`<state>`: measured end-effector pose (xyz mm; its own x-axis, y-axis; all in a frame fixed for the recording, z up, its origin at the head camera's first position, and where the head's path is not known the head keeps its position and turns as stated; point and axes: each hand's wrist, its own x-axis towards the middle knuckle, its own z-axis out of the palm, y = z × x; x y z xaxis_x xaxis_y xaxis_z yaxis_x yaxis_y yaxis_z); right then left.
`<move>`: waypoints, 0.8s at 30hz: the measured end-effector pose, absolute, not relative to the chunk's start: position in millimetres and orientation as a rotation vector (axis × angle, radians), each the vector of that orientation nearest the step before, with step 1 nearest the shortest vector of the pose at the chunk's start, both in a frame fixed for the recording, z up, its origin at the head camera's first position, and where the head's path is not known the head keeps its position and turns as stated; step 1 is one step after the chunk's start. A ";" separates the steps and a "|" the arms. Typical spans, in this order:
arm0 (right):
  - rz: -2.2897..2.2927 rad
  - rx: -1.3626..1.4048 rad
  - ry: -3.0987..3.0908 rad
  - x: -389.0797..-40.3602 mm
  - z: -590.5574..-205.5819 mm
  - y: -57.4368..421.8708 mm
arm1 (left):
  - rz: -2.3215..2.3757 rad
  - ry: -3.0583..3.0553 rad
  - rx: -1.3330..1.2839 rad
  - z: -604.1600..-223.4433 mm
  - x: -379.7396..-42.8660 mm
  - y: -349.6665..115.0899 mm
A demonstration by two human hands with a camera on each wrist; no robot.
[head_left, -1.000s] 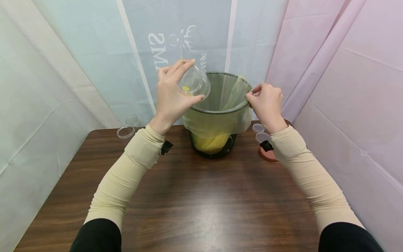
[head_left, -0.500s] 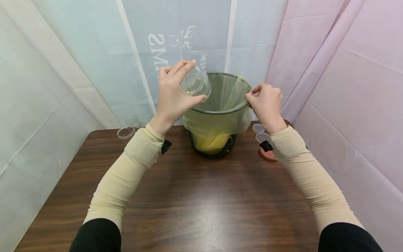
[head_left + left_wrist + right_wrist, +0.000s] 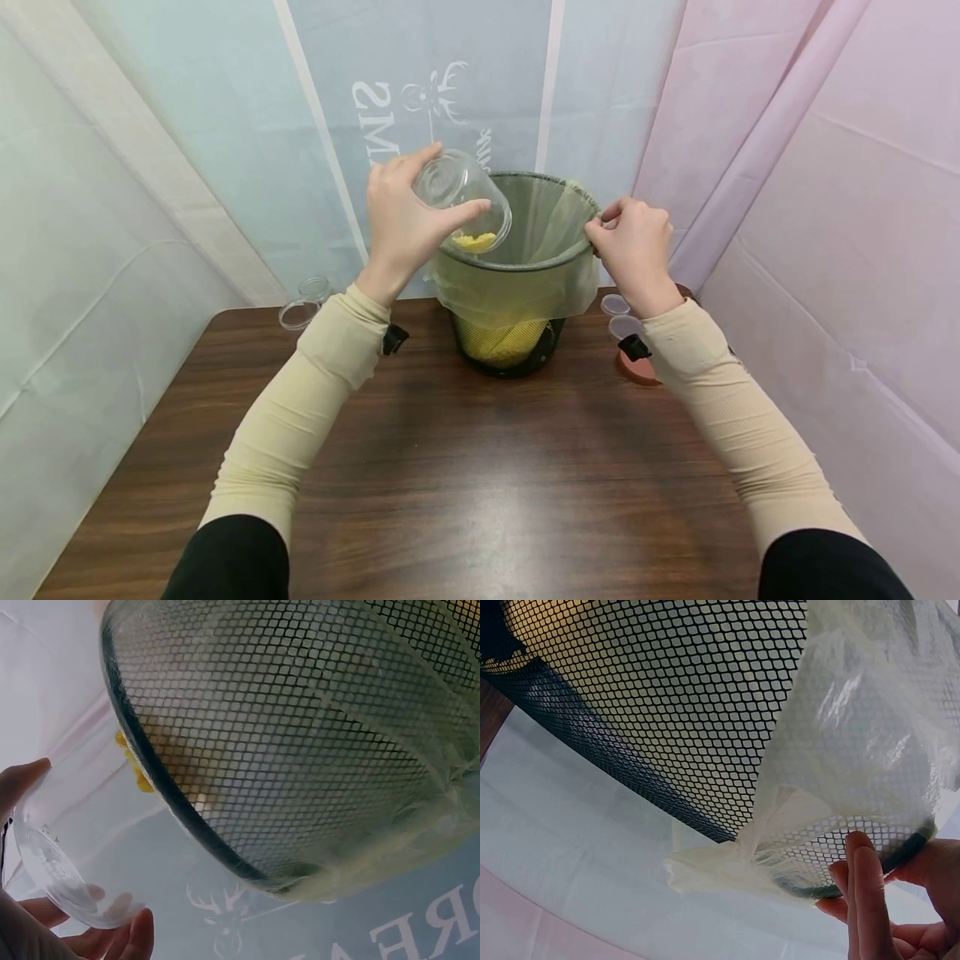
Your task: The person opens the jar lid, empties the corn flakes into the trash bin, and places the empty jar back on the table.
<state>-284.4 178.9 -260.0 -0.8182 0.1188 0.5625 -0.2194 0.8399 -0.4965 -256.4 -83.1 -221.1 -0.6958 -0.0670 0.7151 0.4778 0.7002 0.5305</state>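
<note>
My left hand (image 3: pixel 405 217) grips a clear plastic jar (image 3: pixel 444 177) at the left rim of a black mesh wastebasket (image 3: pixel 553 343). The jar is tipped, its mouth lower and turned toward the wastebasket's opening. A small yellow clump (image 3: pixel 475 242) lies inside near the mouth; in the left wrist view these yellow bits (image 3: pixel 140 774) show right beside the rim. A thin pale-yellow bag (image 3: pixel 517 296) lines the wastebasket and folds over its rim. With bent fingers, my right hand (image 3: pixel 636 250) pinches the right side of the rim (image 3: pixel 909 851) and the bag there.
Two clear jars, one nearer (image 3: pixel 299 314) and one behind (image 3: pixel 315 288), stand at the table's back left. Two translucent lids (image 3: pixel 626 327) and a reddish-brown round thing (image 3: pixel 637 369) lie by my right wrist. Fabric walls (image 3: pixel 825 275) enclose the brown table (image 3: pixel 487 467).
My left hand has tilted the jar further, its base up and left and its mouth toward the wastebasket. The yellow clump now shows near the mouth. My right hand has stayed at the rim.
</note>
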 end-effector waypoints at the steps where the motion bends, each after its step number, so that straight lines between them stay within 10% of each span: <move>1: 0.748 0.073 -2.418 -284.7 -260.2 178.9 | -0.956 -2.175 -0.296 -220.9 -257.1 -83.6; 24: 0.747 0.078 -2.421 -284.0 -260.0 177.5 | -1.726 -2.131 -0.037 -217.7 -270.3 -94.1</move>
